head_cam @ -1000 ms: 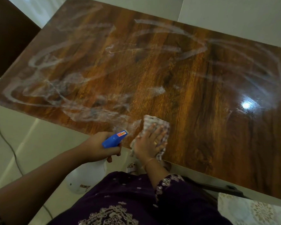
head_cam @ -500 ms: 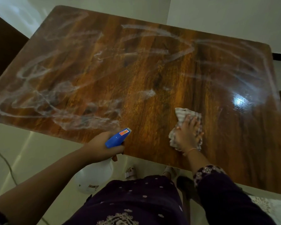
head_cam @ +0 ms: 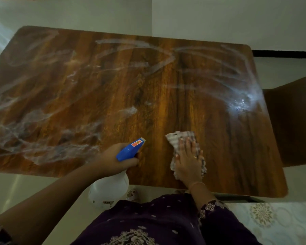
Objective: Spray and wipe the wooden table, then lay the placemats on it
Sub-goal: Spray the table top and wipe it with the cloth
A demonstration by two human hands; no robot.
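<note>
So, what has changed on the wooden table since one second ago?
The right hand slid the checked cloth rightwards along the near side of the brown wooden table, away from the blue-headed white spray bottle. The left hand, gripping that bottle, came forward over the table edge. Nothing was let go; the white streaks remain.

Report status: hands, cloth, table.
Left hand grips bottle at near edge. Right hand presses cloth flat on table. White streaks left and far side; no placemats laid.
</note>
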